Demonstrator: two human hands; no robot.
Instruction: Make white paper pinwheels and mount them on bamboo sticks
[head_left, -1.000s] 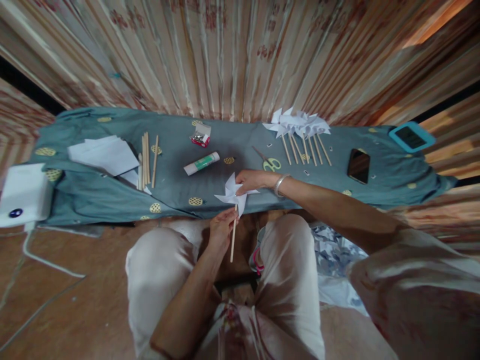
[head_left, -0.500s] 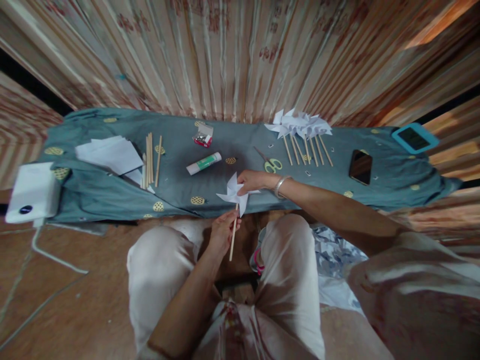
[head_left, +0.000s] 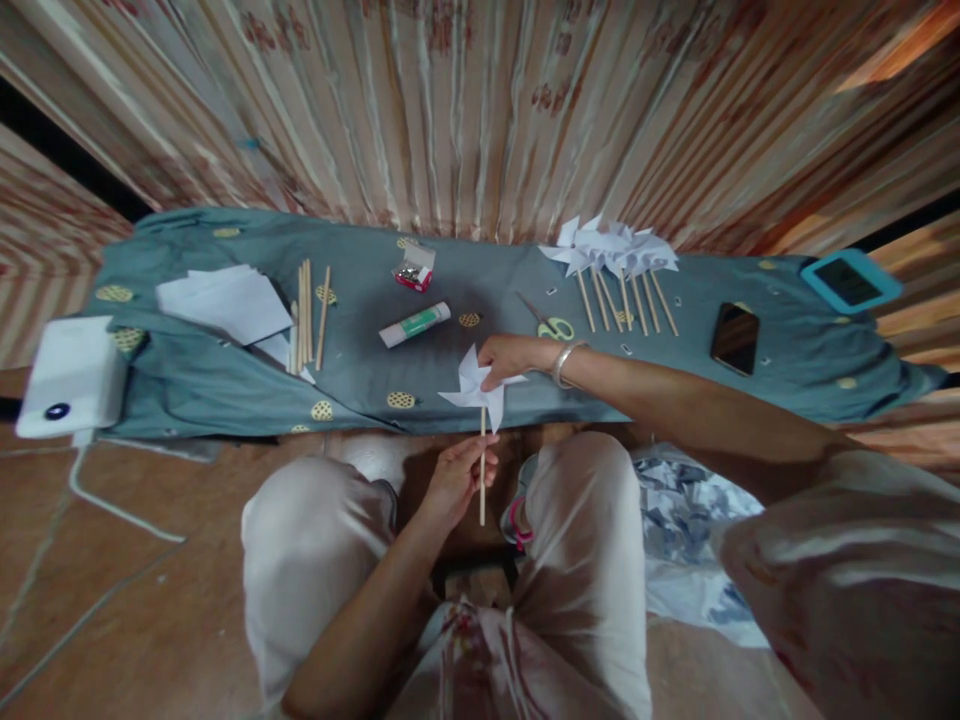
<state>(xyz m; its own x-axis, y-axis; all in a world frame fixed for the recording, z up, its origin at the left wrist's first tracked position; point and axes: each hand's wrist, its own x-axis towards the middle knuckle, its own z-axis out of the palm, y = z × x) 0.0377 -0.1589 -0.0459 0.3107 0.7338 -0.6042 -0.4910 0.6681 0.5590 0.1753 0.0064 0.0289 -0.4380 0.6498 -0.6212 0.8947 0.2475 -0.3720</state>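
Observation:
A white paper pinwheel [head_left: 472,380] on a thin wooden stick [head_left: 483,500] is held at the near edge of the cloth-covered table. My left hand [head_left: 456,478] is closed round the stick, below the paper blades. At the pinwheel's middle, my right hand [head_left: 511,358] is closed with its fingers pressed on the paper; its fingertips are partly hidden. Beyond lie a glue stick [head_left: 414,325] and an open red-and-white box [head_left: 414,270] of small metal pieces. Scissors [head_left: 553,327] with pale green handles rest just past my right hand.
Several pinwheels [head_left: 611,247] lie together at the back right. White paper sheets [head_left: 225,305] and loose wooden sticks [head_left: 303,315] are on the left. A phone [head_left: 735,338], a blue-framed tablet [head_left: 851,280] and a white corded device [head_left: 71,375] sit towards the table's ends.
The view has shifted slightly, and my left hand now sits a little lower on the stick. The stick stands more upright. My right hand stays at the pinwheel's middle.

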